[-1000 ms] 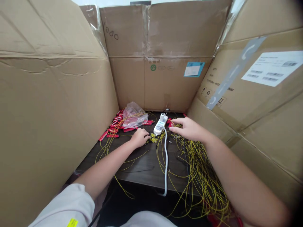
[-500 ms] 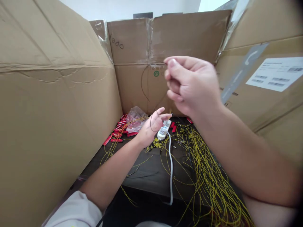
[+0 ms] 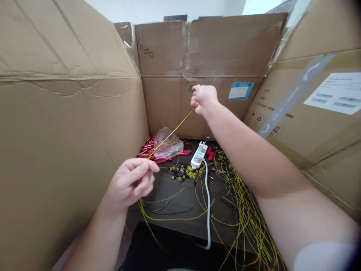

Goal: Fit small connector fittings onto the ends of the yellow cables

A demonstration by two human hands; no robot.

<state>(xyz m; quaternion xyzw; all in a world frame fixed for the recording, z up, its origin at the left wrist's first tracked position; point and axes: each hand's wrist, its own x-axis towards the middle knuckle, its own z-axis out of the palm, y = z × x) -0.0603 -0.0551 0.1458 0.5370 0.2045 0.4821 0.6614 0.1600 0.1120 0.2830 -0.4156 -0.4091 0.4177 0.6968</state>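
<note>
A yellow wire (image 3: 175, 130) runs taut on a slant between my two hands. Its upper end reaches my right hand (image 3: 203, 98), closed on it in front of the back cardboard wall. Lower and to the left, my left hand (image 3: 132, 180) pinches the wire near thumb and forefinger, and a short dark end shows there. Beyond the left hand lie red pieces (image 3: 146, 147) and a clear plastic bag (image 3: 166, 145). A white power strip (image 3: 199, 155) stands between the hands, further back on the dark table (image 3: 175, 207).
Cardboard walls rise at the left (image 3: 67, 124), back (image 3: 166, 101) and right (image 3: 296, 90). Small yellow and black parts (image 3: 188, 172) lie before the strip. A white cable (image 3: 208, 203) runs forward, with a tangle of yellow wires (image 3: 251, 214) at the right.
My right hand has moved away toward the back wall. My left hand has come nearer and left, its fingers now closed. A yellow wire is now stretched between them in place of the thin dark one.
</note>
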